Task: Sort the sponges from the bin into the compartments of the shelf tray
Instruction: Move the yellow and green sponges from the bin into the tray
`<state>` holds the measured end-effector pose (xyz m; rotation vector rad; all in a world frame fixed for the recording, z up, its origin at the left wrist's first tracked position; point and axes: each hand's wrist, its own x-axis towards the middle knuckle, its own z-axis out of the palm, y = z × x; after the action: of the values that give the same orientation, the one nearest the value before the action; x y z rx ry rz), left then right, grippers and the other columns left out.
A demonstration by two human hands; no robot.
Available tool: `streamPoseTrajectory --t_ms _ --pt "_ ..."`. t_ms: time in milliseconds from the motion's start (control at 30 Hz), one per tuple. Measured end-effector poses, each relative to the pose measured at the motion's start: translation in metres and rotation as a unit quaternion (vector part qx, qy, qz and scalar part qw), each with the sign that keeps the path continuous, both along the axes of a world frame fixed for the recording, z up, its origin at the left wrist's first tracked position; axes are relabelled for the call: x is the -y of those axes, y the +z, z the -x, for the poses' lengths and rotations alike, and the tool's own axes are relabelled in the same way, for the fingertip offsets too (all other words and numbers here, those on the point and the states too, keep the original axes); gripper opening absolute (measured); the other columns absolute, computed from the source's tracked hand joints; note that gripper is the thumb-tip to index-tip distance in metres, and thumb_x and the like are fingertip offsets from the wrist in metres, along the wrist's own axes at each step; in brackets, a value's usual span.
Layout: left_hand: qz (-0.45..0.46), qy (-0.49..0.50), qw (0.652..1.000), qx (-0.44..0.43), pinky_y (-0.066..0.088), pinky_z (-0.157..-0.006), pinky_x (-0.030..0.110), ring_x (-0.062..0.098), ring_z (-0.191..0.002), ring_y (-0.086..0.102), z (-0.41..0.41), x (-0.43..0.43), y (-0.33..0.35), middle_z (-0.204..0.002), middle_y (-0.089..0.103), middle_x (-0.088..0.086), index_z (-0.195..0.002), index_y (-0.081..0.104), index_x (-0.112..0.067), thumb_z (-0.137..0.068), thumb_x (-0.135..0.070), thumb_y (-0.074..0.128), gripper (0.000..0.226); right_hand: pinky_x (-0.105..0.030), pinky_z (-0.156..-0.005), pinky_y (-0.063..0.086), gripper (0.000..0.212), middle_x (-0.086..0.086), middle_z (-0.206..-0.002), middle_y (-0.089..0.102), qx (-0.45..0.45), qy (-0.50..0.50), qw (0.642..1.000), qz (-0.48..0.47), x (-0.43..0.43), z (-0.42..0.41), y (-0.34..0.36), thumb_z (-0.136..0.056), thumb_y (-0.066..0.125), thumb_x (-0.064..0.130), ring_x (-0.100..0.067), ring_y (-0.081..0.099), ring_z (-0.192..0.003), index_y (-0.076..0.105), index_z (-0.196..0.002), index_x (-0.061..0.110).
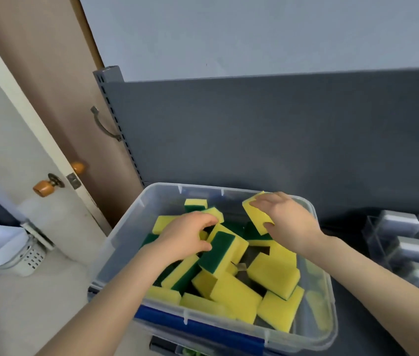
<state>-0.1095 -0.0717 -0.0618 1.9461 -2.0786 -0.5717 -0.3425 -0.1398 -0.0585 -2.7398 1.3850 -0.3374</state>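
A clear plastic bin (123, 227) with a blue latch holds several yellow sponges with green scouring sides. My right hand (288, 219) grips one yellow sponge (254, 213) lifted near the bin's far right corner, fingers over its top edge and thumb below. My left hand (190, 235) reaches into the middle of the bin and curls around a sponge with its green face up (220, 254). At the right edge stands the clear shelf tray (373, 235), its compartments holding grey-white sponges (400, 223).
A dark grey shelf back panel (280, 129) rises behind the bin. A door with an orange knob (42, 187) stands to the left. A white perforated container (27, 260) sits on the floor at lower left.
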Motion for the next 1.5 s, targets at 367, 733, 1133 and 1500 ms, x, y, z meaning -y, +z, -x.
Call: streamPoseTrajectory --t_ms 367,733,1133,1500 --pt "-0.103 -0.132 0.985 0.042 0.047 -0.087 0.031 0.008 -0.106 0.046 -0.012 0.033 -0.03 -0.121 0.046 -0.015 -0.137 0.042 -0.035 -0.065 -0.043 0.082 0.083 -0.029 -0.071 0.042 0.04 0.0 -0.105 0.049 -0.12 -0.017 0.987 0.105 0.011 -0.021 0.002 -0.074 0.063 0.007 -0.021 0.047 -0.098 0.058 -0.109 0.025" --pt "-0.112 -0.106 0.983 -0.096 0.05 -0.077 0.026 0.002 -0.094 0.054 -0.03 0.032 -0.037 -0.102 0.054 -0.021 -0.097 0.049 -0.04 -0.058 -0.048 0.081 0.051 -0.017 -0.087 0.039 0.028 0.012 -0.117 0.061 0.059 -0.096 0.971 -0.212 -0.036 0.002 -0.005 -0.091 0.056 0.034 -0.01 0.055 -0.108 0.06 -0.118 0.029" --pt "-0.012 -0.093 0.986 -0.14 0.051 -0.067 0.024 -0.001 -0.083 0.057 -0.029 0.024 -0.023 -0.094 0.06 -0.018 -0.1 0.052 -0.037 -0.075 -0.04 0.074 0.034 -0.031 -0.087 0.049 0.051 -0.002 -0.12 0.059 0.009 -0.234 0.95 -0.207 -0.052 -0.026 -0.01 -0.08 0.07 0.026 -0.021 0.056 -0.106 0.053 -0.127 0.019" --pt "0.112 -0.094 0.975 -0.168 0.041 -0.064 0.013 -0.002 -0.088 0.056 -0.017 0.018 -0.005 -0.097 0.059 -0.02 -0.109 0.052 -0.034 -0.081 -0.03 0.073 0.036 -0.026 -0.081 0.047 0.042 0.01 -0.11 0.059 0.249 -0.289 0.924 -0.025 -0.101 -0.025 0.007 -0.079 0.068 0.015 -0.014 0.056 -0.093 0.06 -0.119 0.026"
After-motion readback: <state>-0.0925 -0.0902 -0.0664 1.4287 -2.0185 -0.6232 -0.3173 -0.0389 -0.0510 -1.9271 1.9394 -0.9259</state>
